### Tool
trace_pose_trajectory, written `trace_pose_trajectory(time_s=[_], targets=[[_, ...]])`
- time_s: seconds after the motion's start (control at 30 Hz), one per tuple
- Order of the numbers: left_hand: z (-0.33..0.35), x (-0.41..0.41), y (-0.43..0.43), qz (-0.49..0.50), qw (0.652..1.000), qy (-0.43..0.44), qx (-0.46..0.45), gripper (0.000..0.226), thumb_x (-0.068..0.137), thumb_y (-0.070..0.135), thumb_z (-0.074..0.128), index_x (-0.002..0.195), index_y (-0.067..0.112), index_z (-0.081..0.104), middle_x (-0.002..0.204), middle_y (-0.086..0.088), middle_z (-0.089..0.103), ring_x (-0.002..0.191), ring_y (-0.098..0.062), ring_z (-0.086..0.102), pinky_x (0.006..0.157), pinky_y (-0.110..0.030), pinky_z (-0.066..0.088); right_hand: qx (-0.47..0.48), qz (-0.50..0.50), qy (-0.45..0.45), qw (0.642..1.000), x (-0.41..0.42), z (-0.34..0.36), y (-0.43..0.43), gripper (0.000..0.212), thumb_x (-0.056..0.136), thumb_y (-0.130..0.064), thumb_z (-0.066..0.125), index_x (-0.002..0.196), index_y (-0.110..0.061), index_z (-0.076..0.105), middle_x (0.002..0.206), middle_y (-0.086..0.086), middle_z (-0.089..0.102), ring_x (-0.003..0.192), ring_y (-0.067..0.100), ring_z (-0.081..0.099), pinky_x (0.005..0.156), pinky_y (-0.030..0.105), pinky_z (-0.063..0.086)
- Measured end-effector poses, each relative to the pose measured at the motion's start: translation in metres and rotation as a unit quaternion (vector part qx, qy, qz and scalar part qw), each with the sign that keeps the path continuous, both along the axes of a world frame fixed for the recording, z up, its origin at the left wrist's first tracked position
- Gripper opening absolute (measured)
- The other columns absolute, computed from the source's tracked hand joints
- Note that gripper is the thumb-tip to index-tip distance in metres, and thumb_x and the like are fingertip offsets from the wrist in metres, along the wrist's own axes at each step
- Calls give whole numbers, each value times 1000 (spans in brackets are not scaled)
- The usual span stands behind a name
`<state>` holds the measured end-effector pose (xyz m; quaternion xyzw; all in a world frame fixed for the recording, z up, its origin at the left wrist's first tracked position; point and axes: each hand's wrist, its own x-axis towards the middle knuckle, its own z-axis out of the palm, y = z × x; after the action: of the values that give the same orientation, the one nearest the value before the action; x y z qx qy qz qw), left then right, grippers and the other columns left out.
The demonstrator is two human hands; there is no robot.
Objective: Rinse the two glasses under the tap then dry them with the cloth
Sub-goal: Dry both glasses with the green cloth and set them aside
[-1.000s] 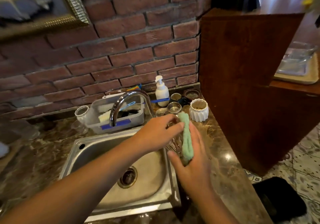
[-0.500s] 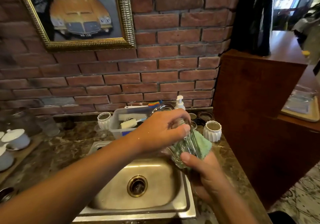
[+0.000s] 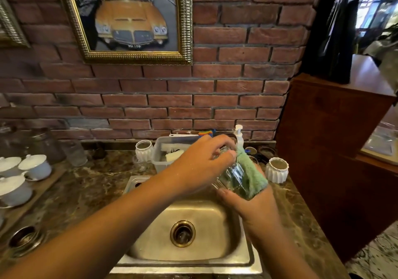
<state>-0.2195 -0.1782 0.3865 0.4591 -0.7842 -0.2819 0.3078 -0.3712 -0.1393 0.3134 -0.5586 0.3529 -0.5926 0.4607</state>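
Green cloth [image 3: 251, 172] backs the glass [image 3: 233, 176] above the sink's [image 3: 247, 257] right rim. My right hand [image 3: 254, 207] cups both from below, fingers curled round them; my left hand [image 3: 202, 166] pinches the rim from above. The glass's long axis tilts, mouth up toward the left fingers, base toward me. The framed car's plate [image 3: 134, 46] reads roughly "MA 108", reversed.

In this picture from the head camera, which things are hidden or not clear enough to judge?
- Tap: hidden behind the left hand.
- Second glass: not identifiable.
- Glass: its far side is covered by the green cloth.
- Right hand: fingers are hidden under the cloth.
- Tub: contents are partly blocked by the left hand.
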Motion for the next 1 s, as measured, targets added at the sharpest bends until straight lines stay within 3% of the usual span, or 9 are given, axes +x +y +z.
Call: trace_pose_trajectory(time_s=[0.13,0.27,0.37,0.5,0.63,0.73,0.8,0.87,1.0], targets=[[-2,5,-2,46,994,26,94,51,77,70,37,99,31,61,102,0,69,100,-21,65,92,-56,52,-80,-90,148,982,11,-6,5,86,64,-22,82,139,-40,44,125,-17,61,120,7,60,97,27,53],[-8,6,3,77,993,44,81,43,86,59,39,92,20,57,89,-9,65,88,-25,62,82,-51,51,-69,-101,215,969,16,-7,11,91,65,-40,79,145,-38,36,134,-18,54,126,5,54,100,32,52],[-13,6,13,59,998,32,10,30,89,51,45,91,24,59,78,2,59,72,-10,54,60,-35,44,-30,-41,140,989,16,4,11,82,64,-35,81,138,-37,45,123,-19,64,114,0,63,87,15,53],[-14,9,25,9,996,46,-72,37,86,51,45,102,23,63,86,11,58,80,-6,55,64,-23,45,63,93,31,993,9,16,11,58,59,-27,85,114,-31,68,109,-1,75,99,13,72,73,25,59],[-6,17,27,-86,982,40,-161,47,86,44,42,111,13,66,97,-1,60,87,-14,55,70,-23,45,187,259,-197,927,2,8,15,64,52,-21,98,112,-17,74,115,19,73,102,36,72,78,49,61],[0,17,23,-108,981,25,-161,52,87,45,37,114,11,66,102,-3,62,93,-15,54,76,-23,43,235,238,-271,903,6,1,18,83,37,-19,103,114,-10,72,101,23,75,85,41,74,64,44,62],[0,19,20,-97,985,-2,-145,58,86,49,33,118,15,66,109,-1,61,103,-16,52,86,-29,42,231,207,-265,913,9,0,18,100,38,-22,103,128,-10,61,103,22,74,84,38,74,61,41,62],[-2,19,21,-67,993,1,-95,63,83,57,31,125,23,63,119,1,54,112,-10,49,91,-25,42,189,180,-230,938,9,1,17,90,49,-21,98,130,-14,59,109,19,74,92,36,74,65,41,62],[-3,12,24,23,998,34,-48,53,81,60,36,118,30,60,109,3,53,98,-6,54,82,-30,49,44,27,-23,998,10,7,12,72,59,-27,87,126,-24,59,115,4,73,106,24,71,77,26,59]])
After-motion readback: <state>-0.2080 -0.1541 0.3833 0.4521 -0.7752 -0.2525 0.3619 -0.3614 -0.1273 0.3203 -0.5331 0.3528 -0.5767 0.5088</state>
